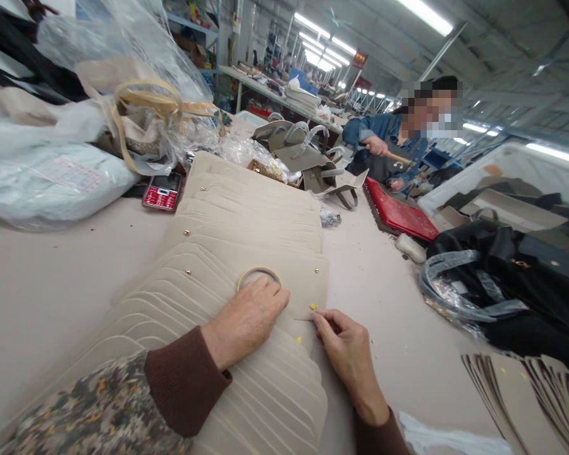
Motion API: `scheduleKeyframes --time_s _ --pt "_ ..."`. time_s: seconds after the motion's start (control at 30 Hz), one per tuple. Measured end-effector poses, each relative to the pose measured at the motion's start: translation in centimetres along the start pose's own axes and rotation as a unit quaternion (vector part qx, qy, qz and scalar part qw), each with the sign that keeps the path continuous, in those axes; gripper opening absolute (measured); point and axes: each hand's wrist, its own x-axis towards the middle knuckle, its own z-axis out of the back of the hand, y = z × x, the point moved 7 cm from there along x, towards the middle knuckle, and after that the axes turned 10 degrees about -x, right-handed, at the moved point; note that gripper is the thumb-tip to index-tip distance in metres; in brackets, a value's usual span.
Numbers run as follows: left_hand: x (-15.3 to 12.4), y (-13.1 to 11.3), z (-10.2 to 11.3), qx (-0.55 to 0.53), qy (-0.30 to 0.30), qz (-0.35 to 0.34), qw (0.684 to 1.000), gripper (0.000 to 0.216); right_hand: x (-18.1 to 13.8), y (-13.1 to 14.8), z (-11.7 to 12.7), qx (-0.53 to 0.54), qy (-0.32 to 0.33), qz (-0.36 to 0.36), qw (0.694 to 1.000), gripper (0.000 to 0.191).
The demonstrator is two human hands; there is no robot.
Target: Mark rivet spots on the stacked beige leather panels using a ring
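While the left hand [246, 319] lies flat on the fanned stack of beige leather panels [246, 253], fingers together by a roll of yellowish tape [260, 273], it pins the top panel down. Right hand [344, 341], at that stack's near-right edge, pinches a tiny yellow sticker [313, 307] at the panel's corner — probably lining it up.

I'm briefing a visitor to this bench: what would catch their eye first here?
The long fan of beige panels running up the table's middle, with the left hand pressing a tape ring on the top one. The right hand pinches at its corner. Beyond lie a red mat and black bags on the right.
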Motion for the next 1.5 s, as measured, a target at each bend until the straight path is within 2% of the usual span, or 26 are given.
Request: scheduleKeyframes --time_s 0.13,0.33,0.47,0.6,0.73,0.83,0.93,1.03,1.1,1.17,1.27,1.33,1.5 --pt "-0.1 -0.1 -0.1 0.009 -0.006 -0.010 1.000 0.017 0.2 1.0 -0.1 -0.069 -0.053 0.016 0.996 0.027" --pt "-0.1 -0.2 0.1 0.006 -0.004 -0.008 1.000 0.016 0.7 1.1 -0.4 -0.057 -0.049 0.022 0.997 0.027" --pt "-0.1 -0.4 0.5 -0.002 -0.011 -0.011 1.000 0.015 1.3 1.5 -0.5 -0.092 -0.050 0.019 0.994 0.029" --pt "-0.3 -0.9 1.1 -0.034 -0.043 -0.034 0.998 0.013 1.6 1.3 -0.9 -0.117 0.010 -0.005 0.993 0.026" --pt "-0.4 -1.0 1.2 -0.078 -0.069 -0.062 0.993 0.015 1.1 1.0 -1.4 -0.099 0.105 -0.011 0.989 0.025" --pt "-0.6 -1.1 1.3 -0.120 -0.083 -0.081 0.986 0.017 1.0 0.8 -1.7 -0.078 0.144 -0.015 0.986 0.026" --pt "-0.7 -1.3 1.4 -0.156 -0.086 -0.098 0.979 0.020 1.2 1.0 -1.5 -0.057 0.118 -0.011 0.991 0.018" --pt "-0.9 -1.3 1.7 -0.165 -0.106 -0.104 0.975 0.027 1.1 1.8 -0.7 0.028 0.064 0.009 0.997 0.014" --pt "-1.0 -1.2 1.7 -0.154 -0.116 -0.102 0.976 0.041 0.8 2.9 -0.1 0.091 0.031 0.050 0.994 0.017" --pt "-1.0 -1.2 1.5 -0.139 -0.114 -0.102 0.978 0.048 0.3 4.4 0.5 0.113 0.000 0.121 0.986 0.018" --pt "-1.1 -1.4 1.2 -0.134 -0.108 -0.108 0.979 0.044 -0.5 6.7 1.0 0.085 -0.031 0.233 0.968 0.018" --pt "-1.0 -1.5 1.1 -0.135 -0.097 -0.105 0.980 0.042 -0.8 7.5 0.9 0.059 -0.036 0.274 0.959 0.017" --pt "-0.7 -1.5 0.9 -0.135 -0.065 -0.078 0.986 0.030 -1.2 7.6 0.5 -0.019 -0.083 0.282 0.956 0.017"
